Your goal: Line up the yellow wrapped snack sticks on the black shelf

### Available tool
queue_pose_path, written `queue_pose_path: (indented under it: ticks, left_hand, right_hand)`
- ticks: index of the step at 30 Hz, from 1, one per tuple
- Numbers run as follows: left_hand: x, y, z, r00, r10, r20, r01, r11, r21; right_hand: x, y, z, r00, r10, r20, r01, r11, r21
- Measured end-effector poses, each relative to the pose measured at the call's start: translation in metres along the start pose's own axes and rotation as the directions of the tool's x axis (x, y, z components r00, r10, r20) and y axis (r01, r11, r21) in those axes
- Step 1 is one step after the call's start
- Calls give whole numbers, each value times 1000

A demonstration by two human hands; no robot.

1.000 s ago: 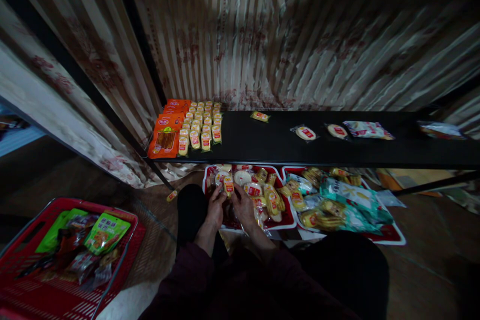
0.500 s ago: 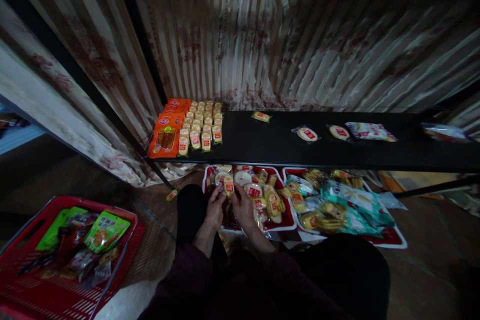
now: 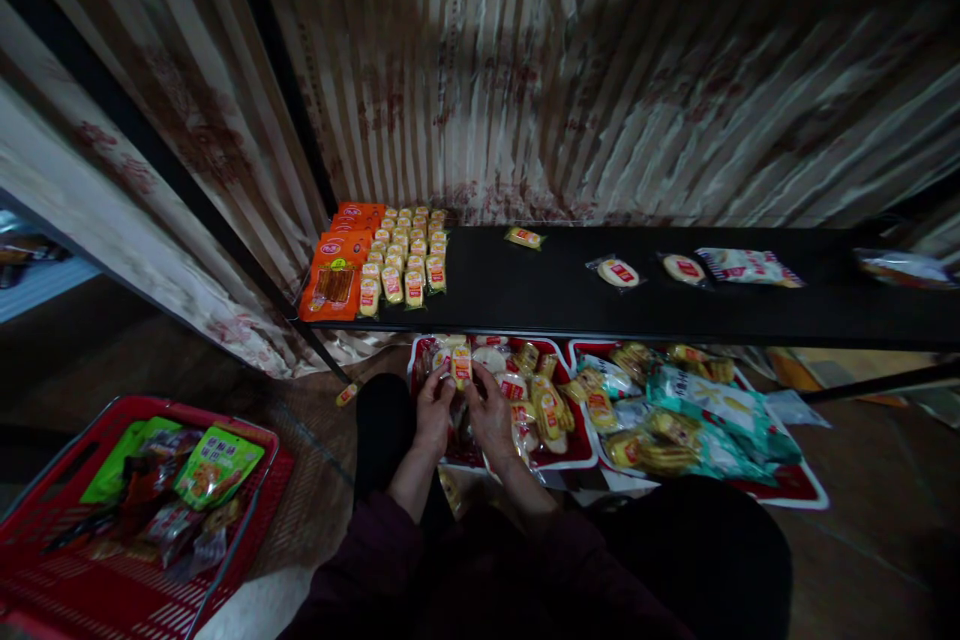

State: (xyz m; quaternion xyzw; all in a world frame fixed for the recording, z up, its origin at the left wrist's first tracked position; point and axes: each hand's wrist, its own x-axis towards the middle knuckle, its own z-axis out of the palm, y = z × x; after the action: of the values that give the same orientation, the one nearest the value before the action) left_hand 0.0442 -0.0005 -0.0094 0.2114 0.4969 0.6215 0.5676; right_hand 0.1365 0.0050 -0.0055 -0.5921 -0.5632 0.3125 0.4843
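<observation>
Between them, my left hand (image 3: 435,408) and my right hand (image 3: 489,412) pinch a small wrapped snack cake (image 3: 461,366), yellow with a red label. Both hands are closed on its sides, just over a red tray with a white rim (image 3: 583,460). Loose packets (image 3: 549,408), some round and pale, others oblong and yellow, fill that tray. Past it, at the left end of the black shelf (image 3: 480,290), rows of similar upright snack cakes (image 3: 391,282) stand beside orange packets (image 3: 332,282).
A second red tray (image 3: 814,498) holds teal bags (image 3: 709,395) and yellow packets. On the shelf lie a yellow packet (image 3: 524,238), round packets (image 3: 618,272) and a white bag (image 3: 750,266). A red basket (image 3: 274,490) with green bags stands at the left. One packet (image 3: 346,395) lies on the floor.
Both hands and the snack cake have shifted very slightly, the cake still held between them. The whole view has moved a little; the shelf goods stand as before.
</observation>
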Motion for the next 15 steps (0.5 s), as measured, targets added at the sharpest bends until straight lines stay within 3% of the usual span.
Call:
queue_pose_path:
  ticks: [8,15]
  left_hand:
    - [4,19,13,993,119,-15,-115,980,162]
    - [17,27,17,989,143,41,-148,977,155]
  right_hand:
    - [12,-11,1,1000,-16,-11,16,1000,15]
    - [27,-24,4,998,-65,-28,65,998,17]
